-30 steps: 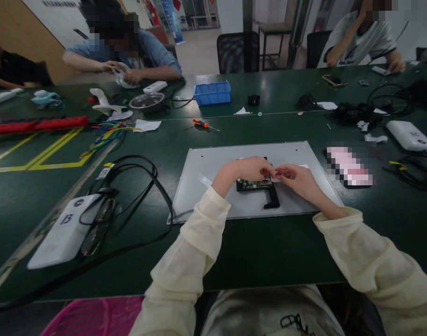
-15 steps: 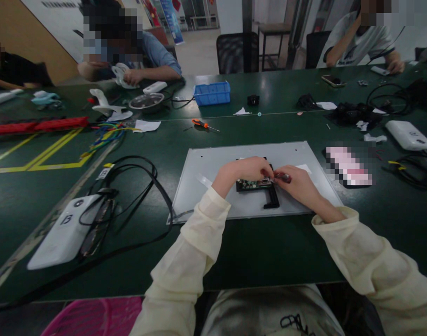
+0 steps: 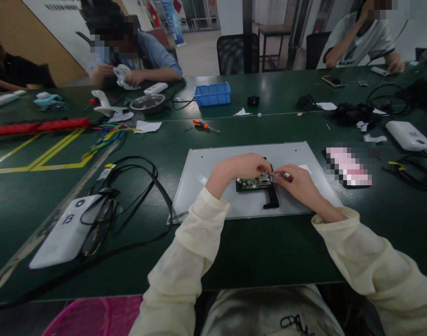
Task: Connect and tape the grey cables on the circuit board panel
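Observation:
A grey metal panel lies flat on the green table in front of me. On it sits a small green circuit board with a black bracket beside it. My left hand curls over the board's upper edge, fingers bent down onto it. My right hand meets it from the right and pinches a small pale piece at the board's right end. What that piece is I cannot make out.
A white box marked 13 with looped black cables lies at the left. An orange screwdriver, a blue tray and coloured wires sit farther back. Other people work across the table. A pink basket is by my knees.
My left hand shifted slightly left and up on the board. My right hand's fingers closed onto a small pale piece at the board's right end. The people opposite moved a little.

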`<state>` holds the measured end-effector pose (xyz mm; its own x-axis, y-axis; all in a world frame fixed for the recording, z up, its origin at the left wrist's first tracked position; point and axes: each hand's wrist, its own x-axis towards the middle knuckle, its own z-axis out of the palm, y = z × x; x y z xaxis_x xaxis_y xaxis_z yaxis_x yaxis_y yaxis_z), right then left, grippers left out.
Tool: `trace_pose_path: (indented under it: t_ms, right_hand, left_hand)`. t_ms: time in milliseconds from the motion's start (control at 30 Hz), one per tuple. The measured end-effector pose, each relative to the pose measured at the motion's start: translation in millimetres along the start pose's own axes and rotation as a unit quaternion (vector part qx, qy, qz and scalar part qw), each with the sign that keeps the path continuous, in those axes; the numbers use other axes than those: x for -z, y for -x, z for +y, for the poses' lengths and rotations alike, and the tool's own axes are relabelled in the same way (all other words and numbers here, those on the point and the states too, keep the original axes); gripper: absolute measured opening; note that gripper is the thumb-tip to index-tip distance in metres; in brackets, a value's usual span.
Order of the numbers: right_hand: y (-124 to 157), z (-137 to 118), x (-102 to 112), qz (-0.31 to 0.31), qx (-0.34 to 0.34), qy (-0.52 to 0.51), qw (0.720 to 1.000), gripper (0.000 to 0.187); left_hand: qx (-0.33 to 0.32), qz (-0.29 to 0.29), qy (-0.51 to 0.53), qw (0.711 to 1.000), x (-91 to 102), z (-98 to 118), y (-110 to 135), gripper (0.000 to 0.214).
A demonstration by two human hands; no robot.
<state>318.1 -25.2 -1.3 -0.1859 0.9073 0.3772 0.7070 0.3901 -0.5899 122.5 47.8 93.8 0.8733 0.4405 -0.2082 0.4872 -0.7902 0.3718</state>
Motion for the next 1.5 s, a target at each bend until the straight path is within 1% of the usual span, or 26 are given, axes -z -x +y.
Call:
trace_pose_path:
  t_ms: [100, 200, 300, 367, 467, 533, 567, 633, 700, 767, 800, 900, 1000, 1133, 1200, 1333, 1500]
  right_hand:
    - [0.2, -1.6, 1.5, 0.011, -0.004, -0.007, 1.000, 0.014]
    - [0.9, -4.5, 2.4, 0.016, 0.001, -0.010, 1.000, 0.015]
    - [2.2, -8.0, 2.3, 0.020, 0.018, 0.001, 1.000, 0.016]
    - [3.4, -10.2, 1.8, 0.022, 0.031, 0.006, 0.999, 0.017]
    - [5.2, -12.8, 0.8, 0.019, 0.044, 0.009, 0.999, 0.018]
    - [6.2, -14.1, 0.0, 0.014, 0.047, 0.014, 0.999, 0.019]
    - [6.6, -14.6, -0.5, 0.010, 0.047, 0.016, 0.999, 0.019]
    - [7.1, -15.4, -1.4, 0.007, 0.047, 0.019, 0.999, 0.018]
    - [7.4, -15.8, -2.0, 0.005, 0.048, 0.020, 0.999, 0.018]
    - [7.4, -15.8, -2.4, 0.003, 0.049, 0.018, 0.999, 0.018]
    - [7.5, -15.6, -2.4, 0.002, 0.050, 0.018, 0.999, 0.019]
    - [7.8, -15.0, -2.1, 0.000, 0.052, 0.021, 0.998, 0.019]
    - [8.3, -15.3, -1.6, 0.001, 0.054, 0.021, 0.998, 0.019]
    - [8.7, -16.9, -1.3, -0.001, 0.054, 0.027, 0.998, 0.019]
    - [8.7, -17.6, -1.5, -0.003, 0.056, 0.031, 0.998, 0.019]
    - [8.7, -17.8, -1.8, -0.001, 0.060, 0.030, 0.998, 0.019]
    - [9.2, -18.9, -1.1, 0.009, 0.062, 0.028, 0.998, 0.020]
  left_hand:
    - [0.023, 0.010, -0.002, 1.000, 8.1, 0.7, 9.2, 0.041]
    - [0.065, 0.026, 0.002, 0.998, 15.8, -2.9, 23.5, 0.037]
    - [0.138, 0.063, -0.006, 0.988, 19.6, -12.5, 41.9, 0.035]
    - [0.193, 0.085, -0.016, 0.977, 17.4, -21.5, 55.1, 0.036]
    - [0.260, 0.109, -0.038, 0.959, 5.4, -36.0, 74.8, 0.036]
    - [0.301, 0.141, -0.068, 0.941, -7.4, -44.4, 87.2, 0.037]
    - [0.325, 0.164, -0.087, 0.927, -14.7, -48.0, 93.0, 0.037]
    - [0.384, 0.224, -0.114, 0.888, -30.0, -53.7, 102.9, 0.040]
    - [0.432, 0.267, -0.120, 0.853, -44.5, -58.3, 109.8, 0.042]
    - [0.462, 0.278, -0.116, 0.834, -56.6, -62.5, 113.8, 0.043]
    - [0.470, 0.272, -0.110, 0.832, -61.3, -64.6, 115.1, 0.044]
    - [0.478, 0.250, -0.089, 0.837, -68.5, -70.5, 118.3, 0.042]
    - [0.463, 0.255, -0.065, 0.846, -68.2, -75.2, 122.6, 0.035]
    - [0.416, 0.276, -0.014, 0.866, -67.1, -79.3, 127.5, 0.030]
    - [0.398, 0.291, 0.000, 0.870, -68.0, -81.2, 128.4, 0.028]
    - [0.365, 0.328, 0.038, 0.870, -69.0, -86.7, 128.7, 0.021]
    - [0.316, 0.368, 0.132, 0.865, -62.0, -88.0, 131.2, 0.021]
